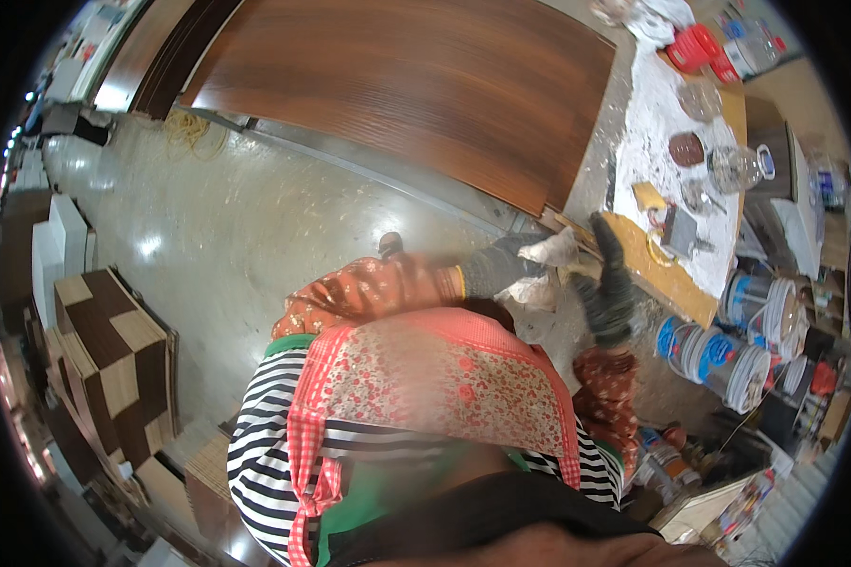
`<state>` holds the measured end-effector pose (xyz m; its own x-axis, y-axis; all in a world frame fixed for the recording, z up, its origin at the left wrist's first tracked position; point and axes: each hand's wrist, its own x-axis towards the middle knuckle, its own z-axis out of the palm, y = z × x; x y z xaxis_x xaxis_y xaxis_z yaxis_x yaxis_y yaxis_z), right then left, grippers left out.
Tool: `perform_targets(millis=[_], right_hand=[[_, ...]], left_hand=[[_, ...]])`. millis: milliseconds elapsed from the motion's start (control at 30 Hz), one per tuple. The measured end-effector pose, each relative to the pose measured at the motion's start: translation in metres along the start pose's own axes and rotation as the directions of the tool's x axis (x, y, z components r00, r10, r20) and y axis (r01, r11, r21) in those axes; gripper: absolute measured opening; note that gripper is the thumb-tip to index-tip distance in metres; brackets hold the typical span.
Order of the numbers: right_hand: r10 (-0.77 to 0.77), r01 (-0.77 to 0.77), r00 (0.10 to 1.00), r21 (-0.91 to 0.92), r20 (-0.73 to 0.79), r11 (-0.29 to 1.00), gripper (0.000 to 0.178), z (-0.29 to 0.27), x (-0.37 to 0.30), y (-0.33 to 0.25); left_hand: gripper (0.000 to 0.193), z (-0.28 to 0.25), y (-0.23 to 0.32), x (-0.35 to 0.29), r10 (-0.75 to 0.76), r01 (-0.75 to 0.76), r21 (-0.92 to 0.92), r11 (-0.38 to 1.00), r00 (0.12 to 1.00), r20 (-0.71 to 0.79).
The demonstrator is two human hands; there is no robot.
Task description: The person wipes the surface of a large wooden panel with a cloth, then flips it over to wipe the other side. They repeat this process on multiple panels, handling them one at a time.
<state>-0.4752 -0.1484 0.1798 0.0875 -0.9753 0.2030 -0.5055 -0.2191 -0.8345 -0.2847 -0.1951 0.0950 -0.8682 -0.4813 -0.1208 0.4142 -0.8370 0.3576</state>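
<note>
In the head view, the left hand point(492, 268) seems to have its grip closed around a white cloth point(552, 248), right of centre, near the board's point(416, 90) lower right corner. The right hand's point(606, 295) grip is spread wide and empty, fingers up. Handling the cloth looks like the step; the next move calls for a steady hold. The cloth's long axis runs roughly sideways, rising rightward.
</note>
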Motion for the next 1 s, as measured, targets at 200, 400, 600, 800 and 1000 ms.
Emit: perform_targets(millis=[200,400,600,800,1000], right_hand=[[-0.078,0.057,0.992,-0.206,-0.098,0.977,0.076,0.071,-0.043,0.025],[0.289,-0.307,0.876,0.016,-0.385,0.952,0.053,0.06,-0.039,0.03],[-0.339,0.203,0.923,-0.514,-0.184,0.833,0.056,0.076,0.026,-0.007],[-0.381,0.269,0.924,-0.659,-0.03,0.703,0.054,0.078,0.031,0.018],[-0.328,0.21,0.942,-0.633,-0.075,0.746,0.064,0.049,0.005,0.02]], left_hand=[[0.052,-0.01,-0.005,-0.03,0.122,-0.292,0.872,0.394,0.956,0.265],[0.055,-0.013,0.016,-0.06,0.172,-0.162,0.362,0.918,0.985,0.004],[0.043,0.003,0.079,-0.09,0.504,-0.117,0.728,0.676,0.794,-0.34],[0.03,0.024,0.109,-0.103,0.694,-0.106,0.848,0.52,0.63,-0.347],[0.025,0.019,0.136,-0.13,0.891,-0.128,0.929,0.347,0.356,-0.283]])
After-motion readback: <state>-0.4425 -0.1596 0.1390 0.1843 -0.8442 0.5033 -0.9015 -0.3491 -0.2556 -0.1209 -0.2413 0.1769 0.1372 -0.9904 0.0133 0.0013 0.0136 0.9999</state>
